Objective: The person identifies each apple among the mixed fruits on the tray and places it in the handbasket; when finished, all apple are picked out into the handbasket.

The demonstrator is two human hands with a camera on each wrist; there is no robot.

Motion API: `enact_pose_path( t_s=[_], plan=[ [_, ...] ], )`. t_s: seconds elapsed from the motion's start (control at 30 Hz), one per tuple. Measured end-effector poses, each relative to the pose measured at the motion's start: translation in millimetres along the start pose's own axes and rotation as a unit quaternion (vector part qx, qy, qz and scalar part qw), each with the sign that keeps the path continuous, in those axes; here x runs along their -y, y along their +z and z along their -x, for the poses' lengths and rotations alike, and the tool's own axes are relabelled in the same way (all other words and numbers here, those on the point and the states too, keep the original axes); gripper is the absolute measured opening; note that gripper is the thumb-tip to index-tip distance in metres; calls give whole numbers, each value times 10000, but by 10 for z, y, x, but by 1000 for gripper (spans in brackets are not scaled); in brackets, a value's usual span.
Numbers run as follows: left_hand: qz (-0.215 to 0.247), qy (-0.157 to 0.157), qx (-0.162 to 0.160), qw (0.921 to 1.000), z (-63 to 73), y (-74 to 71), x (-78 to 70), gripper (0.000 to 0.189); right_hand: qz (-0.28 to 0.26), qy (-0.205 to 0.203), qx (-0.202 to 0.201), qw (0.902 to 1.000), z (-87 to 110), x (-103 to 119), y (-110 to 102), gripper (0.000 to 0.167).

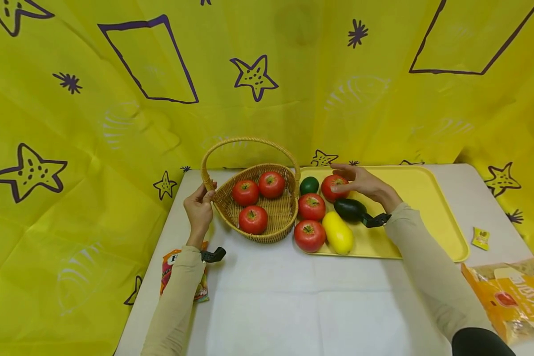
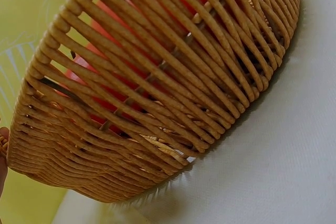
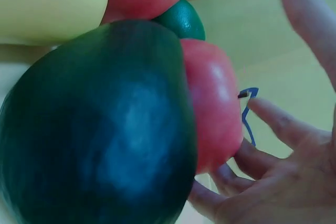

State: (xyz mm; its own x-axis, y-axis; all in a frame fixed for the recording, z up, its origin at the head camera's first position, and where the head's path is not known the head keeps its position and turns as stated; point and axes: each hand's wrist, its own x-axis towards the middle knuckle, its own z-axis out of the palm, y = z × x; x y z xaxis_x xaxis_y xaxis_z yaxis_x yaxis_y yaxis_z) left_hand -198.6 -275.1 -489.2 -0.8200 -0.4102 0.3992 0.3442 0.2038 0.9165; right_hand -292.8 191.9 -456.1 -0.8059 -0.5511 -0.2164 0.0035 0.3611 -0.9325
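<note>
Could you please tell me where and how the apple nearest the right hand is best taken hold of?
I'd grip the apple round its widest part, the right hand coming from above and the right. It is round and its stem seems to point up, while the dark green fruit crowds its near side and the small green fruit lies to its left.
</note>
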Motion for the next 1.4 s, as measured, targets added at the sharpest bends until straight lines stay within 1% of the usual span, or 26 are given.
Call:
enact_pose_path(
  t_s=[0.07,0.23,0.37,0.5,0.7,0.9,1.07,1.2,1.4],
  plan=[
    [-7,2,-6,10000,-2,-4,2,37,21,159,50,9999,-3,-19,-5,85],
    [3,-8,-32,10000,-3,-4,2,37,-133,551,107,9983,-9,-59,2,88],
    [67,-63,-65,9999,-5,4,6,38,-164,719,108,9972,-8,-96,9,90],
    [64,-114,-99,9999,-4,4,-2,38,-57,678,24,9977,-23,-116,13,89],
    [60,-111,-72,9999,9,-3,-19,38,112,594,-181,9980,-35,-117,26,87],
    [67,-123,-55,9999,14,-5,-20,36,194,556,-521,9969,-9,-108,22,88],
    [120,-104,-13,9999,13,-1,-15,36,-100,503,-919,9944,25,-65,-9,87],
    [132,-98,-16,9999,11,1,-13,37,-285,432,-1147,9920,51,6,-28,88],
    [115,-78,-11,9999,2,1,3,37,-669,257,-1155,9907,92,132,-14,82]
  ],
)
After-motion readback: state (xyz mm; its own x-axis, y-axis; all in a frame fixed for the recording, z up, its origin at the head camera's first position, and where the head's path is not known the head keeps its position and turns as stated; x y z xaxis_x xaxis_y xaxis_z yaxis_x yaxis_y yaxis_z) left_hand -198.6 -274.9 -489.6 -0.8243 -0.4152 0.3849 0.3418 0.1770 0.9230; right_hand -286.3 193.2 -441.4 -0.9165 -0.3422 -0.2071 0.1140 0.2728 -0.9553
